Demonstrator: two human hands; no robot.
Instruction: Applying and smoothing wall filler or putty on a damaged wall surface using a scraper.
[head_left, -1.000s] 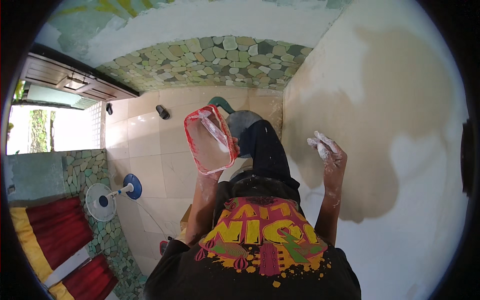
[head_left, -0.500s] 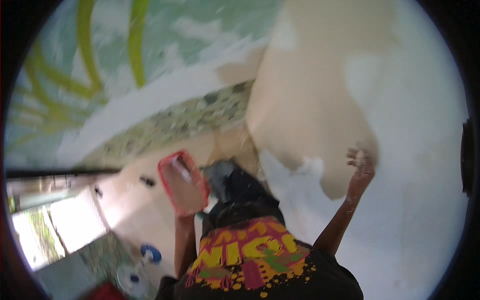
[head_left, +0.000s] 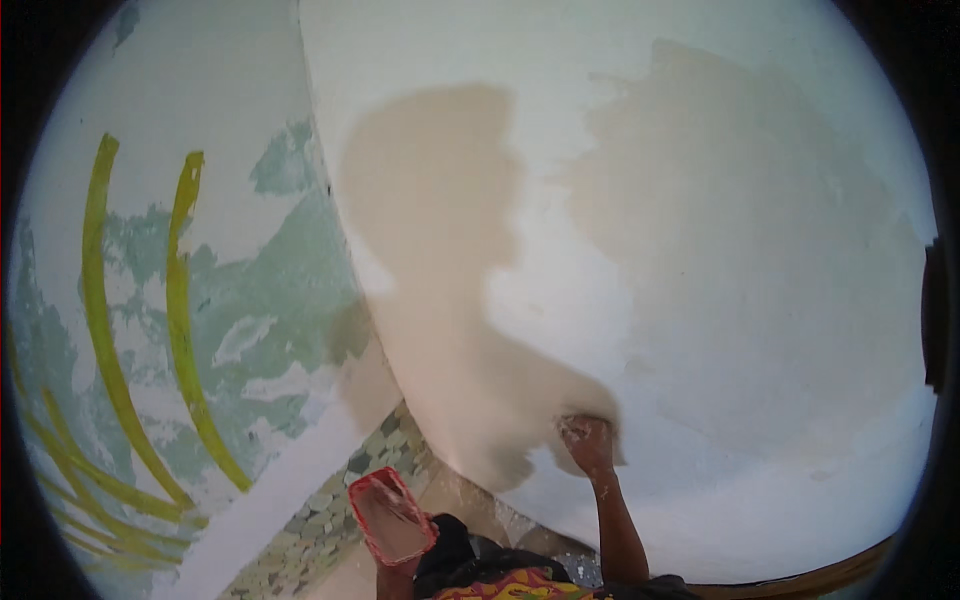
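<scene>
My right hand (head_left: 588,443) is pressed flat against the wall (head_left: 700,250), smeared with white paste, at the edge between a white patch and a tan patch. What lies under its fingers is hidden. My left hand (head_left: 398,568) is mostly out of sight at the lower edge, under a red-rimmed container (head_left: 390,518) holding whitish paste, which it holds up near my chest.
The wall ahead carries large tan areas and fresh white areas. To the left a second wall (head_left: 200,300) has peeling green paint and curved yellow stripes (head_left: 180,300). A band of mosaic stone tiles (head_left: 340,510) runs along its base.
The view has tilted upward from the floor to the wall. My right hand has moved left and down across the wall. The container stays in my left hand.
</scene>
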